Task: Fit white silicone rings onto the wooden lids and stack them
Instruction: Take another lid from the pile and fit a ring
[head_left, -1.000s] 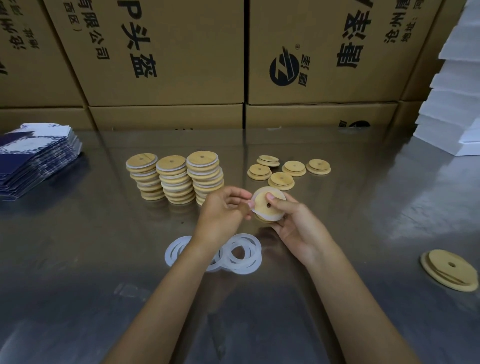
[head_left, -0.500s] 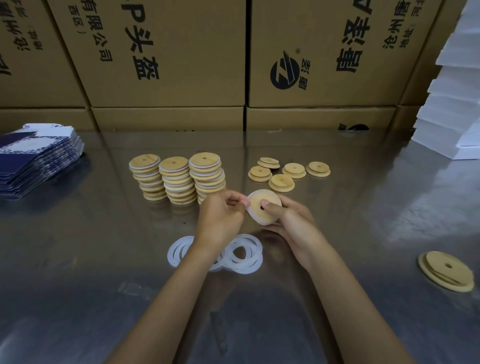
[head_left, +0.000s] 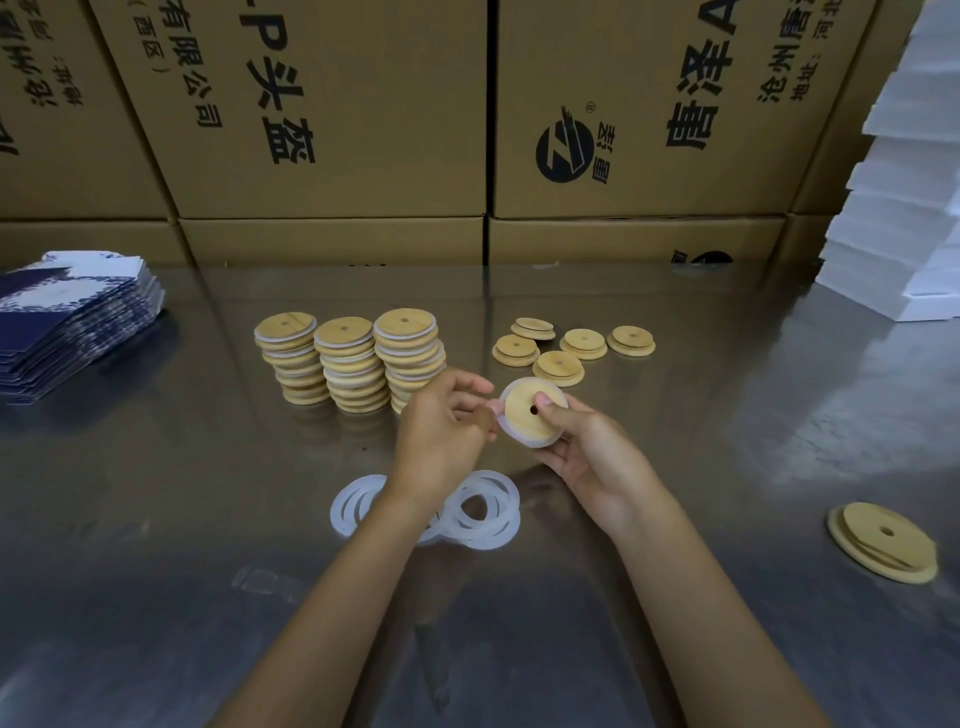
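You have 3 stacks of lids standing side by side on the table, left of centre, with 5 loose lids lying to their right. Your hands hold 1 lid above the table just in front of those groups, and a heap of rings lies nearer you, below your left hand. Another lid lies well apart at your right, a pile of cards at far left, foam sheets at far right, and boxes stand behind everything.

A: Any print on the left cardboard box?
B: Black characters "头盔" and smaller "有限公司"; partly cut off above.
A: The right cardboard box?
B: A round black logo; large "唐泽"; smaller "沧州" beside it.
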